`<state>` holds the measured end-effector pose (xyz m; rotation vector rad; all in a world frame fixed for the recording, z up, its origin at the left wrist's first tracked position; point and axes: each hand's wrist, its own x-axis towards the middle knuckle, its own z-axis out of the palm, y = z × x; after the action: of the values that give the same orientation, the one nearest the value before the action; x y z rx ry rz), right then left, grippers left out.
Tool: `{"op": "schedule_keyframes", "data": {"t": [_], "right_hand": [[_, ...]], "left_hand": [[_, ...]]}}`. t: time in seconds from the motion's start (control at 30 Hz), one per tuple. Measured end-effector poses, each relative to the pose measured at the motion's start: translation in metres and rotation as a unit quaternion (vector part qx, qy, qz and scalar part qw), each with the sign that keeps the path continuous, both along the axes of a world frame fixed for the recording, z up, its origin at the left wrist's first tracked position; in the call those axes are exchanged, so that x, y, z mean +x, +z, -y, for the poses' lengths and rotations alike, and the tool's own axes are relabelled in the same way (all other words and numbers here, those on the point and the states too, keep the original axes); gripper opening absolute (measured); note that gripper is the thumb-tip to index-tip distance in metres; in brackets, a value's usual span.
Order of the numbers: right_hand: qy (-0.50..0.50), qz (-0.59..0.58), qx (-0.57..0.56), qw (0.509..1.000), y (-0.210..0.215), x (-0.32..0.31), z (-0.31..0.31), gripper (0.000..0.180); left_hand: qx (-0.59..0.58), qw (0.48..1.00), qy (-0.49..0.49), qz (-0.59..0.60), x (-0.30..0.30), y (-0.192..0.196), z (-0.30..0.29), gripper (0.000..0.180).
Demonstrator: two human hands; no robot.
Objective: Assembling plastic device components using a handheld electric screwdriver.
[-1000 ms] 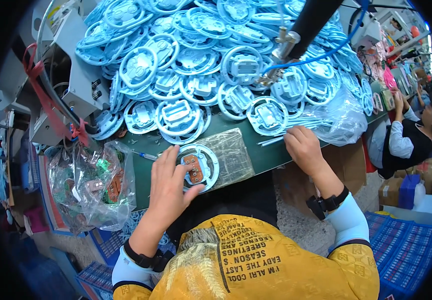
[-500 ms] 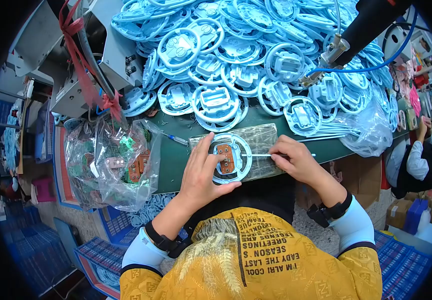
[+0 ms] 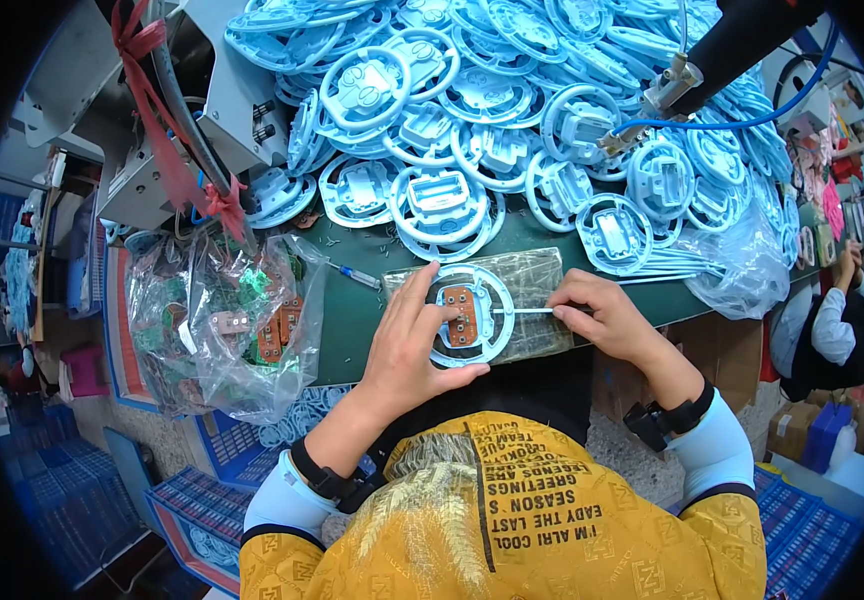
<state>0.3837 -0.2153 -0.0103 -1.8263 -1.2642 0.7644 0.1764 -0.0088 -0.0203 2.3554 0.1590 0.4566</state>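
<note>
Two hands: both rest on one pale blue wheel-shaped plastic part at the near edge of a green bench.
Left hand [image 3: 407, 350]: fingers spread flat, pressing a small brown circuit board [image 3: 460, 314] into the middle of the wheel-shaped part [image 3: 472, 315]; it grips nothing, only pins the board down.
Right hand [image 3: 602, 315]: fingers pinched together on a thin white stick [image 3: 537, 310] that touches the part's right rim.
Where the part lies: on a clear scuffed mat [image 3: 542, 275], just in front of the person's chest.
Doing it well: my judgement is that the board must sit square in its recess before the pressure eases, with the left fingertips kept off the board's contacts.
Left of the hands: a clear plastic bag [image 3: 217, 330] of brown and green circuit boards, with a small blue-tipped tool [image 3: 360, 276] lying on the green bench [image 3: 347, 330].
Far side: a large heap of pale blue wheel parts [image 3: 472, 120] crowds the bench close behind the mat, leaving little room.
Overhead, far right: a hanging powered driver [image 3: 682, 75] on a blue hose, near the right hand's reach.
Far right edge: another person's sleeve [image 3: 832, 325] at a neighbouring station, well apart.
</note>
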Motion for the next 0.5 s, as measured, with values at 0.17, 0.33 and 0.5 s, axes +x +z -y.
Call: {"op": "schedule_keyframes", "data": {"t": [0.17,0.33,0.5], "right_hand": [[-0.006,0.006,0.004,1.000,0.0003,-0.0003,-0.0001,0.009],[-0.004,0.014,0.010,1.000,0.0000,-0.0003,-0.0016,0.009],[-0.007,0.026,0.015,1.000,0.0005,-0.0022,-0.0024,0.010]], "left_hand": [[-0.005,1.000,0.000,0.002,0.0000,0.0001,0.0007,0.065],[-0.002,1.000,-0.001,-0.001,0.0002,0.0001,0.0004,0.065],[0.004,1.000,-0.004,-0.003,0.0010,0.0012,0.0001,0.066]]}}
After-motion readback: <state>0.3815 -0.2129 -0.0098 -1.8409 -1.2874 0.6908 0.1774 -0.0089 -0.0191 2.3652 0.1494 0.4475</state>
